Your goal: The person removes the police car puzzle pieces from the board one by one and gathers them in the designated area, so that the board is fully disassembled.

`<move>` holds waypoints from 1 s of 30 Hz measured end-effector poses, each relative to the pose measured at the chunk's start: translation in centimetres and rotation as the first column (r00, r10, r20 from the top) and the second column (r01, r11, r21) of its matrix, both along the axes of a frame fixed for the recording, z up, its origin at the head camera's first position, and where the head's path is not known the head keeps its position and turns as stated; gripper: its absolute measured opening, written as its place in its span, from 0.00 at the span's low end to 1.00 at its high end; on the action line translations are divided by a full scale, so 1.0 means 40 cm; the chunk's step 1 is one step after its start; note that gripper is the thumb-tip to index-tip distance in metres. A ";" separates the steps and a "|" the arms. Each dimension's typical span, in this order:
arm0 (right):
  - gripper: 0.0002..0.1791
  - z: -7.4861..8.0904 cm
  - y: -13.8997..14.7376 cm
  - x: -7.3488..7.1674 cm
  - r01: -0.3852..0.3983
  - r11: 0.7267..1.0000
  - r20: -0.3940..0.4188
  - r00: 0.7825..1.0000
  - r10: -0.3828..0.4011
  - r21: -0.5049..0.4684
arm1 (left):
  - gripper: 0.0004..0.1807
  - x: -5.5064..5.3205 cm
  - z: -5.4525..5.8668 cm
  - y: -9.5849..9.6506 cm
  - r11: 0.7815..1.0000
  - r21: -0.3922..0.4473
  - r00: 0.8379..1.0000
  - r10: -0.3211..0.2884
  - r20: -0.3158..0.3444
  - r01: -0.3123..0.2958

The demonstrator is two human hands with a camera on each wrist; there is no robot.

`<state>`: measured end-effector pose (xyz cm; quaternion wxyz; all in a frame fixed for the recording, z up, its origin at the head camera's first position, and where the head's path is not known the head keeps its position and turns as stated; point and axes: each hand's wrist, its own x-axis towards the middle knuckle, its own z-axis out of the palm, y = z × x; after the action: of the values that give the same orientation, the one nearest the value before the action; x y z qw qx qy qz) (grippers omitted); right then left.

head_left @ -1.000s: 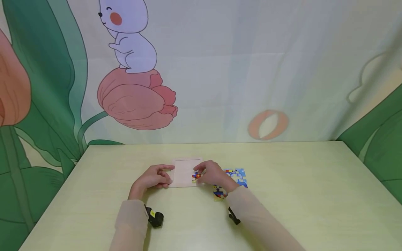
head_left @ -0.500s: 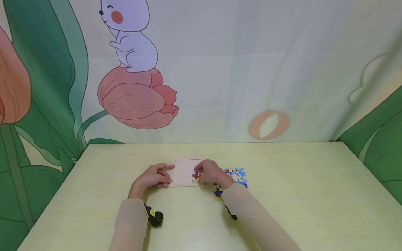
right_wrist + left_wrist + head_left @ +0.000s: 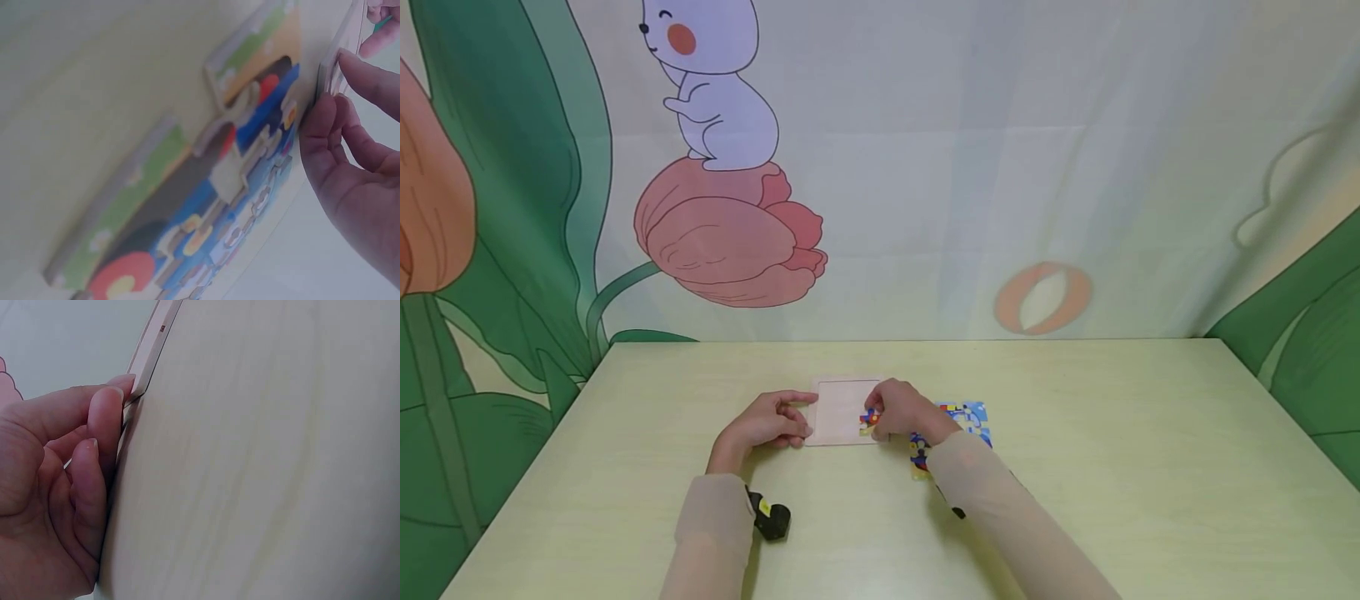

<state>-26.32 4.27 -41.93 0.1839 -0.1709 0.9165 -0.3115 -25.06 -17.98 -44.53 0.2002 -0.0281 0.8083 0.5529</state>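
Observation:
A pale, shallow puzzle tray (image 3: 837, 408) lies on the table. My left hand (image 3: 769, 419) holds its left side; in the left wrist view, the curled left hand (image 3: 69, 456) has its fingertips at a corner of the tray's rim (image 3: 153, 347). At the tray's lower right, a colourful jigsaw piece (image 3: 868, 419) shows beside the fingertips of my right hand (image 3: 901, 410), which pinches it. The right wrist view shows the right hand (image 3: 359, 137) with its finger and thumb tips at the tray's edge; the piece is hidden there.
Joined jigsaw pieces (image 3: 972, 418) with a bright picture lie right of the tray, partly under my right forearm. The right wrist view shows these puzzle pieces (image 3: 206, 194) close up, with gaps between some. A printed curtain (image 3: 925, 167) hangs behind the table (image 3: 1112, 450).
My right forearm and wrist have shifted slightly left, while the right fingers stay at the piece in the tray's corner. The left hand keeps its place.

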 end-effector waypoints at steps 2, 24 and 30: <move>0.17 -0.003 0.000 0.002 -0.012 1.000 -0.025 1.000 0.012 0.001 | 0.28 -0.001 0.001 -0.001 1.000 -0.001 1.000 -0.003 0.001 0.003; 0.21 -0.007 0.010 0.006 -0.003 1.000 -0.037 0.999 0.004 0.020 | 0.28 -0.002 0.000 -0.001 1.000 0.005 1.000 -0.007 -0.004 0.007; 0.17 -0.009 0.009 0.001 -0.006 1.000 -0.029 1.000 0.007 0.028 | 0.28 0.000 0.003 -0.002 1.000 0.013 1.000 -0.019 -0.010 0.019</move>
<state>-26.29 4.63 -42.28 0.1741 -0.1757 0.9228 -0.2955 -25.05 -18.07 -44.39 0.2017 -0.0164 0.8058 0.5565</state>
